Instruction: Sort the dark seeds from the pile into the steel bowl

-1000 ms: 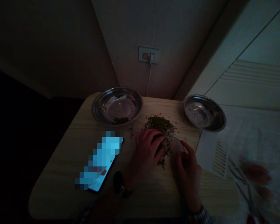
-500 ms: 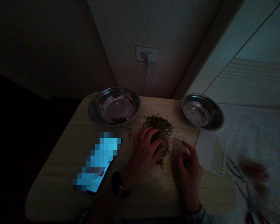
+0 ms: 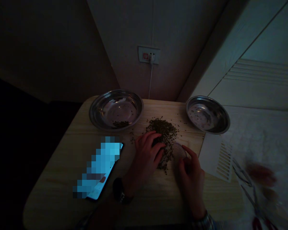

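A loose pile of small, dark greenish mung beans (image 3: 163, 128) lies on the wooden table (image 3: 69, 166). My left hand (image 3: 146, 150), with a dark watch at the wrist, rests at the pile's near left side, fingers bent but apart. Between the thumb and fingers of my right hand (image 3: 193, 174) is a clear protractor (image 3: 179, 151) with a curved, marked edge, standing at the pile's right side. Part of it is hidden behind the fingers. Behind the pile on the left, a metal bowl (image 3: 121, 110) contains a small heap of beans. A second metal bowl (image 3: 204, 111) at the back right has a few specks inside.
A lit phone (image 3: 99, 169) lies left of my left hand. On the right are a white slotted sheet (image 3: 212, 156), scissors (image 3: 254, 204) with red handles and a blurred reddish object (image 3: 261, 174). A cable hangs from the wall socket (image 3: 149, 55). The room is dim.
The view has drifted slightly, moving the scene a little leftward. The protractor's tilt has varied in my right hand. My left hand stays by the beans with little movement.
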### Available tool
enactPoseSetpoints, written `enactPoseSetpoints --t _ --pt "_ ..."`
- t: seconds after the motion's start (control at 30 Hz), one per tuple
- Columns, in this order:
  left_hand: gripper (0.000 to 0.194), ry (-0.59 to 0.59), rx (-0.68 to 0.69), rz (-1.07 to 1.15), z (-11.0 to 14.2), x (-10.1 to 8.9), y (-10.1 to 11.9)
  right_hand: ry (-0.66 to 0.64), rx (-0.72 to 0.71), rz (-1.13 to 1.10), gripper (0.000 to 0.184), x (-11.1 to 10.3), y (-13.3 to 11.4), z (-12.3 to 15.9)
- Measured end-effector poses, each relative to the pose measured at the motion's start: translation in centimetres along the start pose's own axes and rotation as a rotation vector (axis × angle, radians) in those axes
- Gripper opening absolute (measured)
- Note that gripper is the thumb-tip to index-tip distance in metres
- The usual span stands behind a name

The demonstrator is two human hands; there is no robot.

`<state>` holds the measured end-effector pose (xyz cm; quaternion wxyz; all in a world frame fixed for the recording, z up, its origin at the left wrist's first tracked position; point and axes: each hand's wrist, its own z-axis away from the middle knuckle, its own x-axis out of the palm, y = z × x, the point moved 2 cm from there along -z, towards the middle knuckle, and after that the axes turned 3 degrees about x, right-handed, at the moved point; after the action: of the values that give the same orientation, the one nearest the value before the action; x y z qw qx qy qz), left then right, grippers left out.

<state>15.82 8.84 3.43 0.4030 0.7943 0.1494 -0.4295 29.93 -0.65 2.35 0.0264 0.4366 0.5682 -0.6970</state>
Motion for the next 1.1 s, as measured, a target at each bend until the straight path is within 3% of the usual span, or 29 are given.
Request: enactPoseSetpoints --t 0.77,1.1 --pt "0.015 0.062 0.002 0.061 -0.16 -0.24 -0.33 0.063 0.055 -0.009 0.039 -0.23 0.09 0.09" --pt "0.015 -0.060 0.099 0.022 -0.14 0.06 0.21 0.119 0.095 -0.024 0.038 -0.28 0.05 0.04"
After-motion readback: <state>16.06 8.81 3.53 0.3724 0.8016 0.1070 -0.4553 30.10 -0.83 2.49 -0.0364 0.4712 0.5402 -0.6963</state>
